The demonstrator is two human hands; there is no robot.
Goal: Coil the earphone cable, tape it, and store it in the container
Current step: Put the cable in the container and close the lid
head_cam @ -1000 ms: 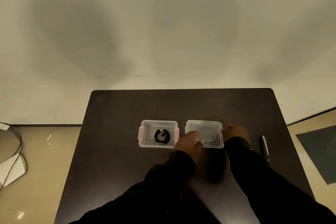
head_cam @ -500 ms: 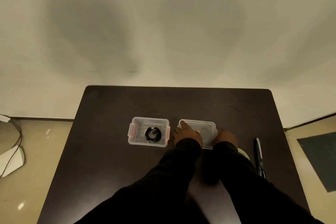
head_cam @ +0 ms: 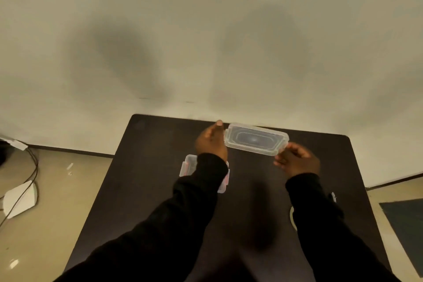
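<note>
A pale, matte wall [head_cam: 206, 30] fills the upper half of the view, with soft shadows on it. Below it sits a dark, smooth rectangular table [head_cam: 148, 190] with rounded far corners; its far edge meets the wall, and beige floor [head_cam: 45, 236] shows on both sides. Much of the tabletop lies bare on the left and in the near middle.

Two black sleeves [head_cam: 183, 224] reach in from the bottom. The left hand [head_cam: 211, 142] pinches the left end of a clear plastic lid [head_cam: 255, 139], thumb up along its edge. The right hand [head_cam: 297, 160] curls its fingers onto the lid's right near corner. The lid is a rounded rectangle with moulded ridges, held off the table and tilted.

Under the left wrist stands the clear box [head_cam: 190, 165] with pink clips, mostly hidden; the earphone cable cannot be seen. A pale curved rim [head_cam: 292, 217] peeks out beside the right sleeve.
</note>
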